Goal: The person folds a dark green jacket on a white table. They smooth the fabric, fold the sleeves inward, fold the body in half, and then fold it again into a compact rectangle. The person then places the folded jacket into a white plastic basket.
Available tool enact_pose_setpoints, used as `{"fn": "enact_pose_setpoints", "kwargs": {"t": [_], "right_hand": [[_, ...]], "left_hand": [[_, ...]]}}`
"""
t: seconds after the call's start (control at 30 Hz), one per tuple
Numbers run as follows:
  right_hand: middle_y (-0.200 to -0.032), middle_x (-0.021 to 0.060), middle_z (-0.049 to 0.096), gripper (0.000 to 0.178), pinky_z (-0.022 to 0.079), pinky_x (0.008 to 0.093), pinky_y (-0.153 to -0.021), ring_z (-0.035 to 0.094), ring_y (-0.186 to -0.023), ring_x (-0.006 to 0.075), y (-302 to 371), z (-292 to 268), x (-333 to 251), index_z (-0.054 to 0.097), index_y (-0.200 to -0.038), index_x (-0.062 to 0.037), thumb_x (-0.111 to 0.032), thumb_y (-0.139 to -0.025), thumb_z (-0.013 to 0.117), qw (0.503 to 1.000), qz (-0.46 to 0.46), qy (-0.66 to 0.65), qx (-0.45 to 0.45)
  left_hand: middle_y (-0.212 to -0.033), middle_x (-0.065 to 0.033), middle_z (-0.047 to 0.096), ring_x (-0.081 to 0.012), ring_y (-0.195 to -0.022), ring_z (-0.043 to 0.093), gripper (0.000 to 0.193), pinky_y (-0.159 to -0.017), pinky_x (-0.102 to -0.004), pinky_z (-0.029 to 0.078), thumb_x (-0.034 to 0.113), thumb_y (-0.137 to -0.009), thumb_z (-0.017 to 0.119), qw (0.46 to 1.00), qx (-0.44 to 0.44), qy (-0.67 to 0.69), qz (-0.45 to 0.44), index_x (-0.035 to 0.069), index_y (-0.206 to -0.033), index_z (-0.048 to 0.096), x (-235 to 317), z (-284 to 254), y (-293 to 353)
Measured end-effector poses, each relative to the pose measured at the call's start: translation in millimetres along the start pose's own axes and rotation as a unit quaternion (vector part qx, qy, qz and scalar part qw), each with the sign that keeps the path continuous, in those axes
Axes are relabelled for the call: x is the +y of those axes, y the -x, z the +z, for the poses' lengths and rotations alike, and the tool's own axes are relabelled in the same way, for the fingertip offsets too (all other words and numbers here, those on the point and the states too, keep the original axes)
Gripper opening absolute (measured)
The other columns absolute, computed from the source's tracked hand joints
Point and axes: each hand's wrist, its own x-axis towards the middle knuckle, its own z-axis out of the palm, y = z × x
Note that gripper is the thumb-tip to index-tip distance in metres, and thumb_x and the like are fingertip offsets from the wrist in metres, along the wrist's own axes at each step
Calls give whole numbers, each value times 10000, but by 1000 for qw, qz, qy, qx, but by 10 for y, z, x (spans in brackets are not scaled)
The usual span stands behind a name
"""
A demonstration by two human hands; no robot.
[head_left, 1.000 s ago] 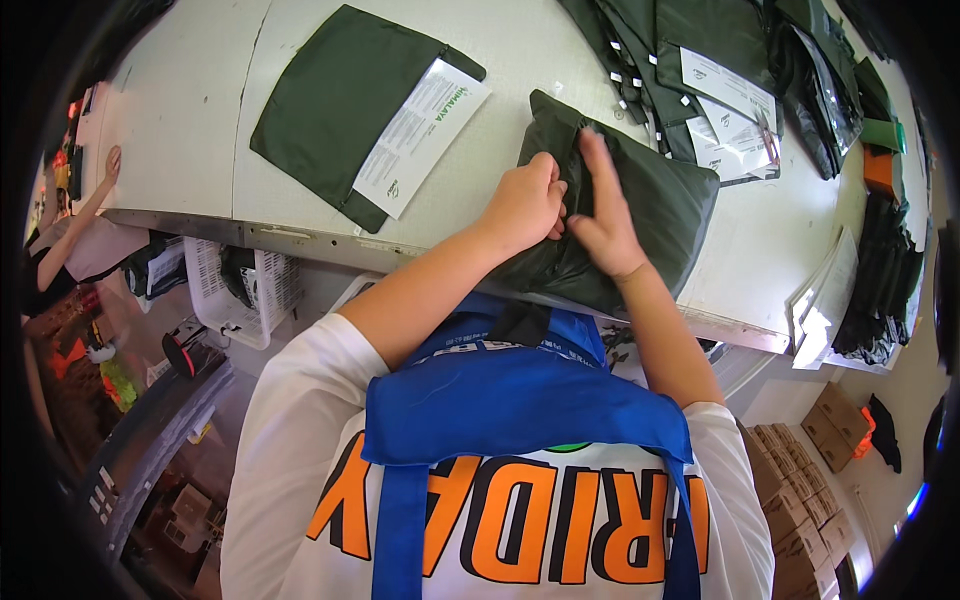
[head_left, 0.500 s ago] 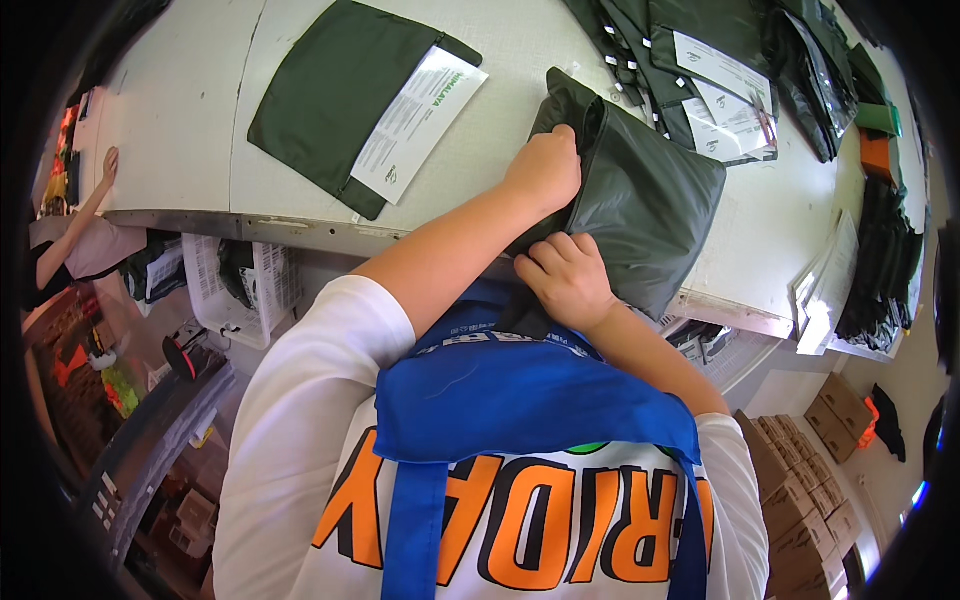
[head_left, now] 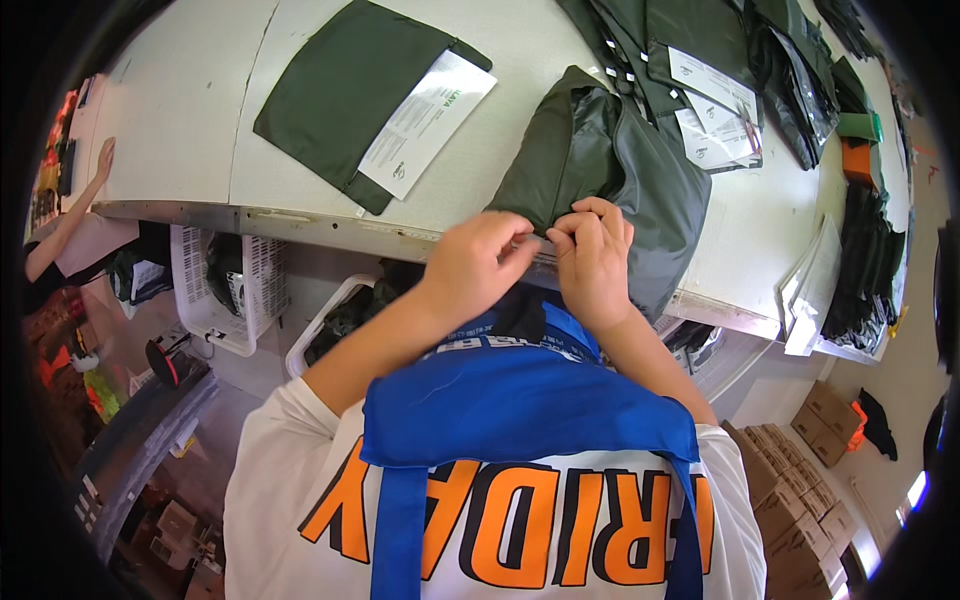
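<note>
A dark green fabric pouch (head_left: 660,215), puffed out and with its mouth part open, lies at the table's near edge in front of me. My left hand (head_left: 478,262) is closed in a pinch at the near end of the opening. Beside it, my right hand (head_left: 593,262) grips the pouch's edge with bent fingers. The fingertips nearly meet, and any small part between them is too hidden to make out. Farther left lies a flat dark green pouch (head_left: 350,90), with a white printed card (head_left: 425,125) along its right side.
Several dark green pouches with white cards (head_left: 715,85) are heaped at the far right. Stacked dark packs (head_left: 865,260) stand at the table's right end. White baskets (head_left: 190,290) sit below the table edge. At the far left, another person's hand (head_left: 106,158) rests on the table.
My left hand has come out of the pouch's mouth and down to its near edge beside my right hand. The right hand has risen slightly, and the opening now faces up more.
</note>
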Motion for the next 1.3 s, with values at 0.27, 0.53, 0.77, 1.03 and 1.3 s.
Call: {"fn": "enact_pose_setpoints", "kwargs": {"t": [0.27, 0.53, 0.77, 1.03, 1.3], "right_hand": [[-823, 53, 590, 144, 358, 404, -816, 549, -971, 298, -69, -30, -130, 553, -844, -67, -64, -782, 684, 999, -48, 5, -5], [-789, 62, 580, 97, 413, 309, -659, 548, -761, 190, -217, -101, 66, 523, -853, -48, -68, -884, 613, 969, 157, -187, 21], [-688, 27, 534, 134, 392, 210, -530, 490, -554, 91, -80, -156, 1, 480, -880, -41, -120, -986, 501, 807, 358, -469, -18], [-592, -5, 427, 235, 328, 250, -477, 364, -494, 85, -558, -1078, 405, 484, -766, -80, -171, -983, 483, 756, 238, -607, 64], [-911, 77, 641, 208, 494, 385, -738, 615, -830, 284, -29, -90, -133, 657, -950, -58, -24, -745, 639, 987, -41, -65, -143]], "left_hand": [[-761, -124, 628, -314, -691, 623, 153, -592, -383, 501, 38, -743, 703, 991, 37, -80, 102, 24, -858, 604, -136, 123, 48], [-733, -130, 627, -324, -676, 625, 132, -591, -406, 499, 72, -751, 701, 996, 6, -75, 50, 32, -797, 584, -292, 207, 202], [-717, -123, 622, -318, -660, 621, 142, -584, -402, 499, 79, -746, 706, 994, 11, -87, 68, 35, -786, 577, -388, 230, 215], [-693, -99, 613, -299, -634, 615, 156, -559, -391, 489, 81, -753, 710, 996, 7, -77, 40, 58, -773, 557, -484, 237, 322], [-678, -108, 600, -306, -625, 610, 138, -548, -400, 487, 68, -727, 704, 993, 9, -95, 72, 56, -750, 568, -436, 191, 239]]}}
